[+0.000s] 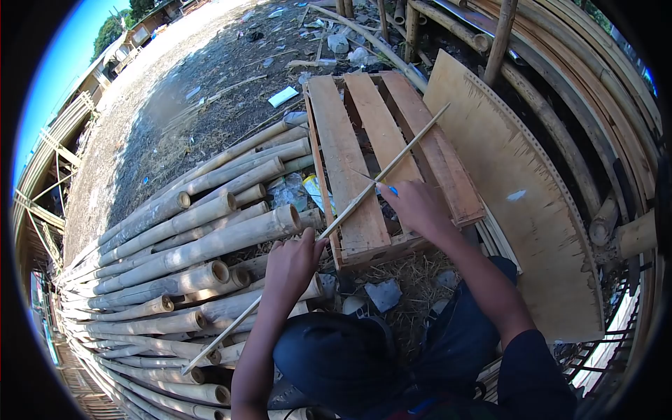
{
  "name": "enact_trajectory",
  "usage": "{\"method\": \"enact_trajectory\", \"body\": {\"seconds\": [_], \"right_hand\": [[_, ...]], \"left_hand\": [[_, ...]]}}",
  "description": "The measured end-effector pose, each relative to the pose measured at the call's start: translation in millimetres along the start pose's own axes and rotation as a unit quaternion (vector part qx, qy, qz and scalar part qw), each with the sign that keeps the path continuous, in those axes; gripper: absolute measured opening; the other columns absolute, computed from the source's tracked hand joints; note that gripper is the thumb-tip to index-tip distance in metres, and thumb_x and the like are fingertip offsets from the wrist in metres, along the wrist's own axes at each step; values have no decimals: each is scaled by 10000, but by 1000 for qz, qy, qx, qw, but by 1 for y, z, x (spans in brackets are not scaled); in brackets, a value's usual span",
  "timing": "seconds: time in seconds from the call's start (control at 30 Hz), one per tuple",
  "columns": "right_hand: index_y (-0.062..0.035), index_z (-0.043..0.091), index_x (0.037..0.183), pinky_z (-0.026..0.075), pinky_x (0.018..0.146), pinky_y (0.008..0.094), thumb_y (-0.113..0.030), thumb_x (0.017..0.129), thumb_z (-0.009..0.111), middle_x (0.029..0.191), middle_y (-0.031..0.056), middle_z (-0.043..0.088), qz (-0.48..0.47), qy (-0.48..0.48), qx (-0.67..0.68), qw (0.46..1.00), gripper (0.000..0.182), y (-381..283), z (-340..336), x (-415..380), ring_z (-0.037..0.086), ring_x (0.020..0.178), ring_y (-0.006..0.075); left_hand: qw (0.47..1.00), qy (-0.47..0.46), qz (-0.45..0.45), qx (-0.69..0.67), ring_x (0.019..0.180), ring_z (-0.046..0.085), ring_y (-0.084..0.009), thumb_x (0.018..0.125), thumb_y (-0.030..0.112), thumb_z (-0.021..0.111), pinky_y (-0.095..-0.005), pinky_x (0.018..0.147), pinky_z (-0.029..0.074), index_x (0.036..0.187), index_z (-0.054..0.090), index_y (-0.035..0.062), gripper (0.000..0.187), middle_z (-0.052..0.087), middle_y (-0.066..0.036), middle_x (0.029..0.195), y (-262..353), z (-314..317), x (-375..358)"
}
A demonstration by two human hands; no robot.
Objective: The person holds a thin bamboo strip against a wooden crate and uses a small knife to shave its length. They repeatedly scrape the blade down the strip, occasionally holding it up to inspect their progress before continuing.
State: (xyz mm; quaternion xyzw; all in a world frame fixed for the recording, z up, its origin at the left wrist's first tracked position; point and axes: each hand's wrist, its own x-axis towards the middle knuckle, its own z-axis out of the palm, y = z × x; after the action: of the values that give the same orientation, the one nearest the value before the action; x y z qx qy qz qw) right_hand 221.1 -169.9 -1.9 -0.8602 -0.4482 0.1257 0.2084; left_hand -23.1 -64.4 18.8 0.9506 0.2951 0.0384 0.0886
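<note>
A long thin bamboo strip (420, 134) runs slantwise across my view, from over the wooden slatted pallet (341, 150) down to the lower left. My left hand (292, 264) is closed round its middle, near the pallet's front corner. Just beyond, my right hand (414, 206) is closed on what looks like a small knife (366, 176). Its narrow pointed blade crosses the strip, and a bit of blue shows by the fingers. Most of the knife's handle is hidden in that hand.
Many cut bamboo poles (231, 234) lie stacked at the left, ends toward me. A curved plywood sheet (518, 189) leans right of the pallet, with long poles and boards (560, 49) behind. Stones (383, 295) lie near my feet. Litter (283, 96) dots the ground ahead.
</note>
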Motion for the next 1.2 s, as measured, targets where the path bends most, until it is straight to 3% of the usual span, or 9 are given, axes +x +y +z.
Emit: {"method": "enact_trajectory", "body": {"seconds": [0.03, 0.1, 0.4, 0.57, 0.63, 0.83, 0.97, 1.13, 1.2], "right_hand": [[13, 675, 685, 523, 661, 503, -485, 979, 472, 641, 229, 635, 0, -1, 0, 1000, 613, -10, 3, -8, 669, 672, 390], [9, 677, 680, 526, 658, 498, -480, 978, 478, 641, 232, 633, -59, -30, 15, 998, 606, -25, 10, -21, 665, 663, 391], [0, 702, 720, 526, 625, 476, -469, 976, 482, 680, 218, 661, 70, 152, -76, 983, 577, 62, -1, 47, 680, 668, 372], [-2, 705, 729, 536, 648, 471, -463, 976, 479, 685, 214, 665, 14, 0, -27, 1000, 570, -17, -8, -10, 684, 673, 365], [-10, 709, 736, 538, 655, 472, -471, 974, 480, 681, 217, 662, -38, -47, -18, 998, 567, -28, 0, -14, 682, 677, 372], [14, 704, 755, 530, 664, 487, -477, 966, 488, 730, 229, 673, 89, 152, -70, 982, 576, 68, -7, 62, 685, 739, 384], [11, 698, 755, 524, 683, 494, -477, 972, 481, 751, 223, 676, 48, 67, -53, 995, 576, 46, -14, 46, 678, 751, 385], [-10, 676, 702, 524, 660, 472, -474, 978, 478, 695, 210, 658, -45, -82, 31, 995, 575, -2, -11, 3, 667, 690, 383], [-8, 681, 707, 525, 655, 474, -474, 977, 481, 685, 207, 657, -28, -26, -1, 999, 574, 15, -11, 15, 666, 679, 382]], "left_hand": [[1000, -1, 0, 0, 681, 628, -428, 992, 401, 499, -516, 639, 488, 1154, 562, 72, 372, 637, -207, 671, 0, 1, 0], [998, 47, 30, 22, 562, 604, -362, 992, 359, 521, -452, 619, 473, 849, 502, 65, 328, 588, -145, 575, 1, 2, -1], [998, 40, 26, 27, 563, 607, -373, 986, 386, 525, -477, 627, 480, 860, 504, 72, 339, 591, -155, 574, -1, 5, -1], [998, 35, 21, 40, 562, 610, -377, 981, 391, 530, -484, 632, 485, 866, 504, 75, 338, 592, -154, 571, -1, 6, 0], [1000, -8, -14, 19, 665, 614, -446, 984, 365, 530, -526, 653, 481, 1074, 570, 71, 311, 621, -206, 632, 1, 2, 0], [999, 6, 6, 41, 608, 606, -422, 982, 358, 537, -511, 666, 478, 996, 547, 58, 300, 605, -189, 594, 0, 3, -1], [999, 4, 10, 50, 578, 600, -405, 981, 351, 541, -489, 676, 479, 1050, 549, 64, 295, 595, -171, 572, -1, 5, -2], [996, 31, 22, 81, 512, 582, -355, 968, 358, 563, -445, 664, 462, 841, 493, 93, 302, 567, -136, 524, 3, 6, -2], [996, 25, 10, 80, 505, 582, -351, 963, 345, 572, -439, 670, 464, 830, 497, 88, 299, 563, -136, 513, 2, 7, 0]]}}
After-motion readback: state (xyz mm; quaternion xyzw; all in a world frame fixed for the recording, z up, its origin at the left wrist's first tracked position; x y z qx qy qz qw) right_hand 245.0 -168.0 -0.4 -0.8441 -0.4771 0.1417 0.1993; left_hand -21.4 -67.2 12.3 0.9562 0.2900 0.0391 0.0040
